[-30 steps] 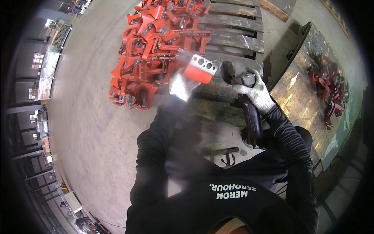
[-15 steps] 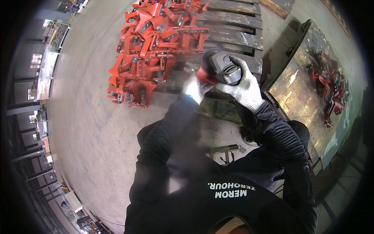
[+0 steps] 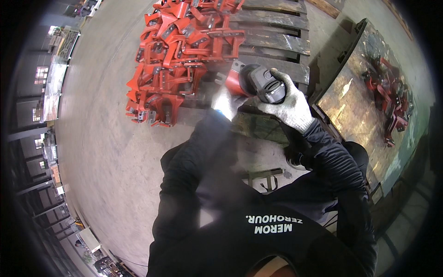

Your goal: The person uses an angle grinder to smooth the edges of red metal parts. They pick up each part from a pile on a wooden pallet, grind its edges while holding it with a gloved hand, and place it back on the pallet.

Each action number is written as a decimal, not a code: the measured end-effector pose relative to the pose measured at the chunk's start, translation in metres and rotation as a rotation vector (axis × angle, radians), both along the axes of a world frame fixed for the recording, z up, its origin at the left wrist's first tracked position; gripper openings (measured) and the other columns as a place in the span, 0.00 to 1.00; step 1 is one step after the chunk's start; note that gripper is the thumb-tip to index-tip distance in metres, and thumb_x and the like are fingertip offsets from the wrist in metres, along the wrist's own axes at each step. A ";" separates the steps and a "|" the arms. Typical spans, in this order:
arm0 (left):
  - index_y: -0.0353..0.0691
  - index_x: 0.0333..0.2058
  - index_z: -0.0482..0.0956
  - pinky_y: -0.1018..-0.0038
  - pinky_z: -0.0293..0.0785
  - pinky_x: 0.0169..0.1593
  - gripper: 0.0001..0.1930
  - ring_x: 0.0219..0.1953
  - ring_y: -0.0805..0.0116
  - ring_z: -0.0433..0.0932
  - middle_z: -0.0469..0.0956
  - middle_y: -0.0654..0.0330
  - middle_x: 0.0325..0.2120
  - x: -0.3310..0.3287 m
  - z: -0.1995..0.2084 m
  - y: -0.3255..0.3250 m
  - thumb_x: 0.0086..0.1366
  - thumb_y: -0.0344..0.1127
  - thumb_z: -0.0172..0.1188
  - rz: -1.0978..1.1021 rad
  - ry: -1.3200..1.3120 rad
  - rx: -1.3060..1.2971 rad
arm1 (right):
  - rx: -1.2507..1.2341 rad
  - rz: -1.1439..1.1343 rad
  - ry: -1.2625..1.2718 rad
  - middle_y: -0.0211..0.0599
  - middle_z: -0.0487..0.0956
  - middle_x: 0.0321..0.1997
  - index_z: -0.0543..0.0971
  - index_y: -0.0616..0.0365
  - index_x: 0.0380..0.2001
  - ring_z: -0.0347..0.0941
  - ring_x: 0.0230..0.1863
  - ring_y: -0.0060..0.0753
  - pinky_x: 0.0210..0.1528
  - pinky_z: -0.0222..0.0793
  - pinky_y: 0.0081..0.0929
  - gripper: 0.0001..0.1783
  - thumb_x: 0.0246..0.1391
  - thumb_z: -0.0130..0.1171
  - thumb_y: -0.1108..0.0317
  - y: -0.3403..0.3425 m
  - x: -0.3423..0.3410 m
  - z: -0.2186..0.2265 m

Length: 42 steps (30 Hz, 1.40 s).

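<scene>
My right hand point(image 3: 296, 108), in a pale work glove, is closed around the head of a dark grey angle grinder point(image 3: 270, 87). The grinder's round disc end faces left, close against a red metal bracket point(image 3: 234, 82). Whether disc and metal touch, I cannot tell. My left hand point(image 3: 226, 102), gloved too, grips the bracket from its near left side, with a bright glare over the wrist. The bracket's far end is bare grey metal with small holes. Part of the bracket lies hidden behind the grinder and my left fingers.
Many similar red brackets point(image 3: 173, 60) are piled on a dark slatted wooden pallet point(image 3: 272, 34) ahead. On the right stands a worn wooden-topped platform point(image 3: 344, 104) holding a smaller heap of red parts point(image 3: 390, 94). Concrete floor point(image 3: 101, 115) stretches left.
The bracket has turned in my left hand, so its holed end now shows beyond the disc. My left hand has shifted slightly left; the grinder has barely moved.
</scene>
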<state>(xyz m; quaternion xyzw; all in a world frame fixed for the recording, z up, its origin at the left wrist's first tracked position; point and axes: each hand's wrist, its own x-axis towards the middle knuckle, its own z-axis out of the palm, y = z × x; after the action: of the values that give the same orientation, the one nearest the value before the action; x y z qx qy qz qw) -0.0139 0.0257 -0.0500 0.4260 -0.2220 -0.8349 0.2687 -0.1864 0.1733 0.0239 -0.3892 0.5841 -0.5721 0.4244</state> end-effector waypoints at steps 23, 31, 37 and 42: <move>0.43 0.60 0.70 0.54 0.77 0.61 0.23 0.59 0.55 0.74 0.73 0.53 0.58 0.026 0.013 -0.028 0.75 0.51 0.51 0.062 0.067 0.010 | 0.136 -0.086 0.135 0.45 0.77 0.60 0.66 0.61 0.65 0.73 0.60 0.33 0.64 0.68 0.33 0.51 0.37 0.81 0.67 0.012 -0.015 0.011; 0.46 0.58 0.72 0.55 0.78 0.58 0.23 0.57 0.58 0.75 0.74 0.58 0.56 0.025 0.026 -0.024 0.73 0.54 0.52 -0.021 0.028 0.054 | -0.088 -0.054 0.364 0.47 0.79 0.58 0.67 0.60 0.66 0.76 0.59 0.32 0.62 0.71 0.31 0.48 0.42 0.79 0.60 0.011 -0.014 -0.002; 0.48 0.57 0.72 0.57 0.78 0.57 0.23 0.56 0.60 0.76 0.75 0.60 0.54 0.023 0.037 -0.018 0.73 0.56 0.51 -0.112 0.018 -0.012 | 0.057 -0.049 0.141 0.45 0.75 0.62 0.65 0.63 0.66 0.71 0.63 0.34 0.67 0.66 0.34 0.53 0.37 0.83 0.66 0.019 -0.020 0.011; 0.47 0.57 0.72 0.54 0.76 0.60 0.22 0.58 0.58 0.75 0.76 0.59 0.54 0.027 0.032 -0.022 0.74 0.54 0.47 -0.153 -0.003 0.006 | 0.101 -0.156 0.167 0.45 0.76 0.61 0.66 0.60 0.66 0.72 0.62 0.33 0.66 0.66 0.33 0.52 0.38 0.82 0.63 0.021 -0.030 0.016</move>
<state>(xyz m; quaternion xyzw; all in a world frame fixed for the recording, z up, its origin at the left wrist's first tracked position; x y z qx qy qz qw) 0.0130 0.0035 -0.0176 0.4098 -0.2516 -0.8531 0.2025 -0.2169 0.1944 0.0397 -0.3670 0.6741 -0.5387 0.3475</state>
